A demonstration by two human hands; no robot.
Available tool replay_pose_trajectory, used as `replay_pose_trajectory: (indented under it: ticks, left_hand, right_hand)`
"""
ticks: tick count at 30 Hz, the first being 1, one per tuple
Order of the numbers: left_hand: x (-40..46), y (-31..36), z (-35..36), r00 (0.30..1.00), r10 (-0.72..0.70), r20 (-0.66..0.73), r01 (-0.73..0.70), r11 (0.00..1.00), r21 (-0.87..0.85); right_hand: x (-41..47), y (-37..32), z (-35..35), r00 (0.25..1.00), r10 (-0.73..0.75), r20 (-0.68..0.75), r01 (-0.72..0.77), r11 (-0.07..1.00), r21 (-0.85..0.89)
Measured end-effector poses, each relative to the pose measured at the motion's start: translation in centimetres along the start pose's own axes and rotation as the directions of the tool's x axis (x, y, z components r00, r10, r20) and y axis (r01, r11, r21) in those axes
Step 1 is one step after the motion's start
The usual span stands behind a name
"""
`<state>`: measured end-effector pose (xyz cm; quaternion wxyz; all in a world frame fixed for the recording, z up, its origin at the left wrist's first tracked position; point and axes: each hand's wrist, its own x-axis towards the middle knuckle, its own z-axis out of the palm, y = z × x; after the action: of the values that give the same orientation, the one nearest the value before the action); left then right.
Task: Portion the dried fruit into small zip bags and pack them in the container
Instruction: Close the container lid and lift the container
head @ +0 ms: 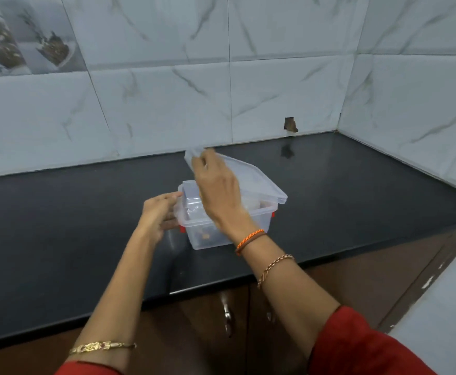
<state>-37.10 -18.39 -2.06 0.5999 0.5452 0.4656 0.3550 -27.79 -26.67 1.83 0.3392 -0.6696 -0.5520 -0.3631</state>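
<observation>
A black, glossy counter (343,185) runs along a wall of white marble-pattern tiles (167,77) and meets a second tiled wall (424,104) at the far right corner. Low on the back wall, just above the counter, one tile has a small broken hole (291,124), and its dark reflection shows on the polished top below it. At the upper left a tile carries a printed picture (23,44) of jars and a scoop. Under the counter edge are brown cupboard doors (207,320) with a metal handle (227,315), and a pale surface (443,307) cuts in at the lower right. A clear plastic container (253,223) with red clips stands on the counter near its front edge, with small zip bags (193,204) and some brown dried fruit (205,236) inside. Its clear lid (251,177) is tilted up over the box, the far left corner raised and the right edge resting on the rim. The right hand (216,185) grasps the raised corner of the lid, fingers curled round it. The left hand (159,212) holds the container's left side, thumb on the rim and fingers curled round the wall. Both arms wear bracelets and red sleeves.
</observation>
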Motion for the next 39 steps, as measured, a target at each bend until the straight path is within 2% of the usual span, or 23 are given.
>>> replay_pose_trajectory:
  ticks: [2,4,7,8,11,14,17,19,21,23,25,27,30,33,35,39]
  left_hand:
    - [0.2,-0.1,-1.1,0.997,-0.028,0.073,0.033,0.996,-0.078]
    - [0.8,-0.3,-2.1,0.987,-0.048,0.154,0.069,0.988,-0.135]
    - [1.4,-0.4,-2.8,0.970,-0.073,0.232,0.112,0.981,-0.160]
    - [1.5,-0.2,-2.8,0.970,-0.073,0.232,0.111,0.982,-0.154]
    - [1.6,-0.1,-2.5,0.980,-0.049,0.191,0.074,0.989,-0.125]
    - [1.5,0.0,-2.0,0.992,0.041,0.119,-0.041,0.999,0.003]
    - [1.4,0.3,-1.2,0.983,0.169,0.067,-0.178,0.968,0.177]
    - [1.2,0.5,-0.7,0.976,0.211,0.049,-0.216,0.941,0.261]
    - [1.1,0.8,-0.4,0.977,0.211,0.041,-0.213,0.921,0.325]
    - [1.1,1.0,-0.3,0.981,0.189,0.034,-0.187,0.908,0.375]
    - [1.1,1.3,-0.1,0.986,0.168,0.024,-0.162,0.890,0.427]
    - [1.3,1.5,0.0,0.987,0.162,0.011,-0.146,0.857,0.494]
    - [1.1,1.9,0.5,0.989,0.149,-0.014,-0.108,0.771,0.628]
    - [1.2,1.7,1.3,0.985,0.167,-0.035,-0.078,0.621,0.780]
    - [1.3,1.6,1.7,0.982,0.182,-0.052,-0.057,0.543,0.838]
    - [1.9,1.4,1.6,0.978,0.192,-0.088,-0.041,0.581,0.813]
  right_hand:
    - [-1.1,-1.9,1.5,0.994,-0.030,0.109,0.031,1.000,-0.003]
    - [-1.7,-3.1,2.3,0.970,0.006,0.243,-0.015,0.999,0.038]
    - [-2.0,-3.9,2.8,0.862,0.073,0.502,-0.137,0.986,0.092]
    - [-1.9,-4.0,2.7,0.834,0.112,0.541,-0.211,0.970,0.123]
    - [-1.8,-4.4,2.6,0.825,0.202,0.528,-0.350,0.916,0.198]
    - [-1.5,-3.9,2.5,0.810,0.281,0.515,-0.473,0.832,0.291]
    - [-0.6,-1.4,1.9,0.802,0.450,0.393,-0.588,0.714,0.381]
    - [0.0,1.6,1.5,0.778,0.537,0.325,-0.624,0.715,0.315]
    - [0.2,5.0,1.3,0.721,0.598,0.349,-0.667,0.736,0.116]
    - [-0.4,7.6,1.0,0.595,0.650,0.472,-0.724,0.689,-0.036]
    - [-1.2,8.9,0.7,0.501,0.625,0.599,-0.777,0.630,-0.007]
    - [-1.6,9.3,0.5,0.500,0.593,0.631,-0.802,0.592,0.079]
    - [-1.6,10.1,0.2,0.524,0.607,0.598,-0.804,0.585,0.111]
    - [-1.9,11.4,0.7,0.548,0.630,0.550,-0.801,0.584,0.130]
    - [-2.1,12.1,1.2,0.538,0.642,0.547,-0.819,0.551,0.159]
    - [-2.0,13.1,1.6,0.442,0.668,0.598,-0.893,0.389,0.225]
